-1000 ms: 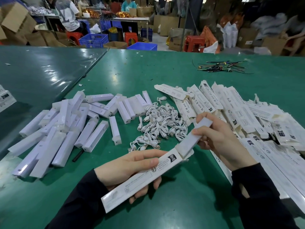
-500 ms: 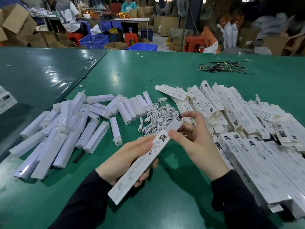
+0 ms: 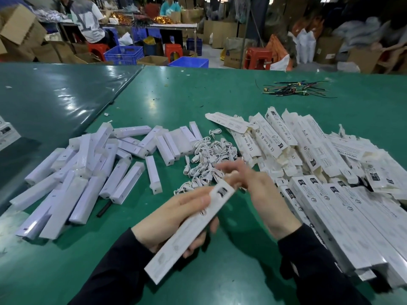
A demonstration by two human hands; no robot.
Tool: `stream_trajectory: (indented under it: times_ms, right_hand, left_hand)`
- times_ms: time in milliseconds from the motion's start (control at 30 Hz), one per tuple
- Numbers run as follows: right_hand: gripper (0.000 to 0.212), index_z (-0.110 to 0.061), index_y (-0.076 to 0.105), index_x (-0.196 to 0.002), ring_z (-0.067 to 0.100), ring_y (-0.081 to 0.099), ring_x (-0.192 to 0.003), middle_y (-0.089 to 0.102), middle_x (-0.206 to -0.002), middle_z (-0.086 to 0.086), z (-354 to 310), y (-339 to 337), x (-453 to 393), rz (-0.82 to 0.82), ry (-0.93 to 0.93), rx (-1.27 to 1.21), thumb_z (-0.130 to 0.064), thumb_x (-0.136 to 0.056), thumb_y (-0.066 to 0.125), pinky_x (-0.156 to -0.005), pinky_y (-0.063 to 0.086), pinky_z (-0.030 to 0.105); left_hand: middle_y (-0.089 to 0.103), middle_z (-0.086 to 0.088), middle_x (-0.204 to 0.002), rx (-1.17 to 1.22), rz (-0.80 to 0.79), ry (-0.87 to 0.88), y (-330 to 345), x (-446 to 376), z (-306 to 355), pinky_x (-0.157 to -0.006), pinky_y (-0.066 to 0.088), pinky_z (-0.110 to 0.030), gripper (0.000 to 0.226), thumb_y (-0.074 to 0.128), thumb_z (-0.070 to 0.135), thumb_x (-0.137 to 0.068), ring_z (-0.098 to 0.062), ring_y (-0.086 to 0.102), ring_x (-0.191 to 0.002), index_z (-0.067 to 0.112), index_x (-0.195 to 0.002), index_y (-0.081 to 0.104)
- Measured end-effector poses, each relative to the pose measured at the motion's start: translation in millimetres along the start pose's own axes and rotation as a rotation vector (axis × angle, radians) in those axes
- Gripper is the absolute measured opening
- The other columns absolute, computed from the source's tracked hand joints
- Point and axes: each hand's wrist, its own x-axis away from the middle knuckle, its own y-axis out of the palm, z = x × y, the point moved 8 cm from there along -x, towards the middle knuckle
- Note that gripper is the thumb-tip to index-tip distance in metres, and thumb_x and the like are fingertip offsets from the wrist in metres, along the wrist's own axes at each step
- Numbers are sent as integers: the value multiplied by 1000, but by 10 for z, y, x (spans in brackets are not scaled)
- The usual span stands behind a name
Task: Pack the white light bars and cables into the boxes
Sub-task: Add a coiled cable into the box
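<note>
Box [image 3: 191, 232], long and white, lies gripped in the left hand [image 3: 174, 223] above the green surface [image 3: 242, 271]; its contents are hidden. Right hand [image 3: 253, 190], fingers loosely spread, has let go of the box's far end. Light bars [image 3: 88, 177] lie left, cables [image 3: 209, 159] behind, more boxes [image 3: 330, 194] right.

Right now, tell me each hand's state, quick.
Left hand: grips a long white box.
Right hand: open, fingers spread at the box's far end, holding nothing.
</note>
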Motion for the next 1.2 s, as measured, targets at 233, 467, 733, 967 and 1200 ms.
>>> stream_trajectory:
  times_ms: [233,467,733,967,1200]
  right_hand:
    - [13,-27,70,-94,7,53,-100,59,-103,-12,265,-63,-7,234,-24,660,-36,-84,72,-97,42,33]
    - [30,-30,60,-117,14,48,-110,56,-112,-9,371,304,-82,49,-160,1015,-48,-94,55,-92,28,31]
    - [3,-18,73,-89,0,60,-75,68,-80,-11,212,-69,-30,323,-148,427,-16,-89,70,-72,43,8]
    - [10,-17,75,-71,5,60,-59,72,-67,-2,167,-20,-8,242,-64,-97,-11,-77,81,-60,47,15]
    - [17,-24,72,-67,11,65,-106,69,-111,-6,32,315,70,-116,-132,-35,-13,-63,84,-95,49,32]
  left_hand:
    - [47,-1,-64,207,417,258,-473,85,237,-33,35,-18,43,55,34,-84,-11,37,-38,10,-120,54]
    - [44,-3,-60,102,545,302,-487,93,259,-35,33,-20,45,67,17,-73,-15,35,-38,5,-115,57]
    - [62,-12,-76,15,668,129,-554,96,137,-37,45,-23,26,70,0,-80,-18,53,-42,3,-104,61]
    - [74,-11,-85,65,757,191,-622,128,139,-44,52,-25,34,76,14,-72,-19,68,-58,2,-102,64]
    - [68,-12,-68,171,596,66,-551,87,87,-48,55,-24,35,77,10,-64,-17,63,-51,-1,-96,66]
